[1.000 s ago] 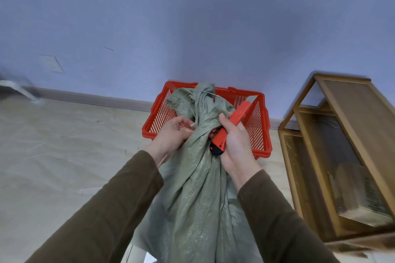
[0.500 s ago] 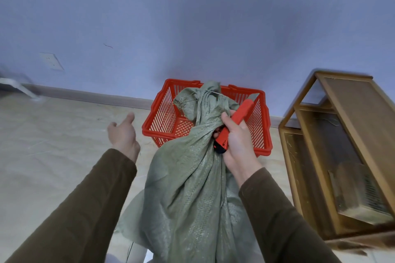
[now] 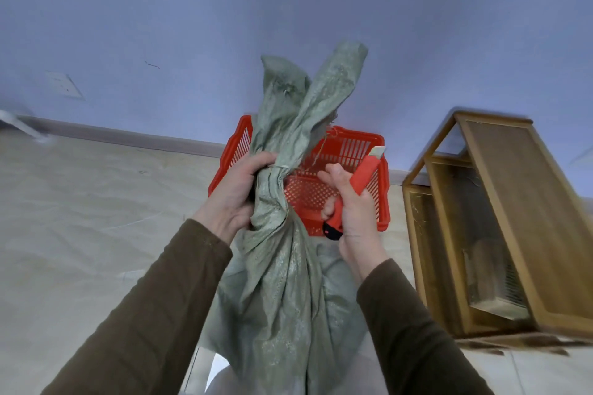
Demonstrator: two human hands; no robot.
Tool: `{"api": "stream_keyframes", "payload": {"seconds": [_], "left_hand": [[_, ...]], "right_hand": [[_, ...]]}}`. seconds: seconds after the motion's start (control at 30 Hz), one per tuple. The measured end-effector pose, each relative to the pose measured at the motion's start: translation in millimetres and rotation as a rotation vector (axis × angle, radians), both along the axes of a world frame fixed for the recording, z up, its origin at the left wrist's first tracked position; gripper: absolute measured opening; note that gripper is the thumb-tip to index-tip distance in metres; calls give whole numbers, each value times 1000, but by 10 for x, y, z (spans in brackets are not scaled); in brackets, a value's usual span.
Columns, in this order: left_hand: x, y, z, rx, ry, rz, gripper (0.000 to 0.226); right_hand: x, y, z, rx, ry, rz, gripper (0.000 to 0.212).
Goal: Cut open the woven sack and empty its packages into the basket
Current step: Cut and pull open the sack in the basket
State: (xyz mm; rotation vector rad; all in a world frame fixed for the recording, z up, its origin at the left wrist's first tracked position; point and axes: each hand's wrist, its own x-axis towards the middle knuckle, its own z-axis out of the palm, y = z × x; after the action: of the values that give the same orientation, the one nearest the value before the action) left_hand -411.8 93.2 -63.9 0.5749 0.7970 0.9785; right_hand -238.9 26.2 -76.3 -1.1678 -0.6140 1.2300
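No readable text, label, brand, number or sign appeared anywhere in the view. The woven sack (image 3: 282, 266) carried only its weave pattern, the red basket (image 3: 353, 151) and the red knife (image 3: 364, 175) were plain, and the wall plate (image 3: 62, 84) was blank.

In the middle of the frame the woven sack (image 3: 282, 266) is a dull grey-green with a fine woven grain and paler, faintly shiny speckled bands. Behind it the basket (image 3: 353, 151) is bright red-orange with a slotted grid pattern on walls and bottom. The utility knife (image 3: 359, 186) in the right hand (image 3: 356, 218) is the same red-orange, black at its butt, with a pale silvery blade tip. Both sleeves (image 3: 154, 314) are dark olive-brown. The wall (image 3: 224, 9) is plain lavender-blue, the floor (image 3: 80, 202) pale beige, and the shelf (image 3: 500, 218) at right honey-brown wood.
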Motion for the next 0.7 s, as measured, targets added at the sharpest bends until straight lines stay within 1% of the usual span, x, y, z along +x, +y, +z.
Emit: {"api": "stream_keyframes", "payload": {"seconds": [0.07, 0.1, 0.17, 0.23, 0.27, 0.3, 0.37, 0.43, 0.47, 0.5, 0.53, 0.6, 0.63, 0.67, 0.7], "left_hand": [[21, -79, 174, 4, 22, -11, 36], [26, -111, 264, 14, 43, -28, 41], [36, -187, 463, 26, 98, -92, 42], [83, -292, 742, 62, 213, -134, 46], [112, -340, 894, 104, 283, -107, 51], [132, -392, 1037, 160, 331, -58, 60], [156, -517, 1338, 258, 340, 9, 87], [160, -673, 1635, 329, 370, -53, 110], [158, -741, 1758, 335, 394, -94, 113], [161, -797, 1881, 309, 401, -99, 106], [154, -837, 1982, 252, 380, -47, 88], [112, -863, 2158, 95, 272, 122, 43], [69, -876, 2223, 7, 210, 165, 30], [14, -890, 2278, -69, 173, 182, 26], [-42, -903, 2330, -122, 159, 184, 26]], "right_hand": [[49, 6, 245, 13, 98, -23, 61], [59, 23, 383, 31, 123, -13, 63], [47, 64, 704, 53, 140, -15, 43], [5, 94, 1023, 14, 71, -64, 32], [-23, 91, 1170, -8, 30, -86, 26], [-54, 79, 1313, -24, 2, -89, 20], [-136, 2, 1590, -60, -61, -47, 13], [-255, -119, 1848, -88, -143, 55, 16], [-317, -195, 1951, -93, -157, 135, 18], [-382, -267, 2054, -106, -148, 218, 20], [-430, -344, 2163, -129, -118, 289, 23], [-447, -470, 2363, -180, -12, 359, 28], [-416, -506, 2457, -212, 38, 357, 26], [-370, -540, 2549, -248, 43, 326, 20], [-319, -554, 2625, -287, 2, 265, 15]]}}
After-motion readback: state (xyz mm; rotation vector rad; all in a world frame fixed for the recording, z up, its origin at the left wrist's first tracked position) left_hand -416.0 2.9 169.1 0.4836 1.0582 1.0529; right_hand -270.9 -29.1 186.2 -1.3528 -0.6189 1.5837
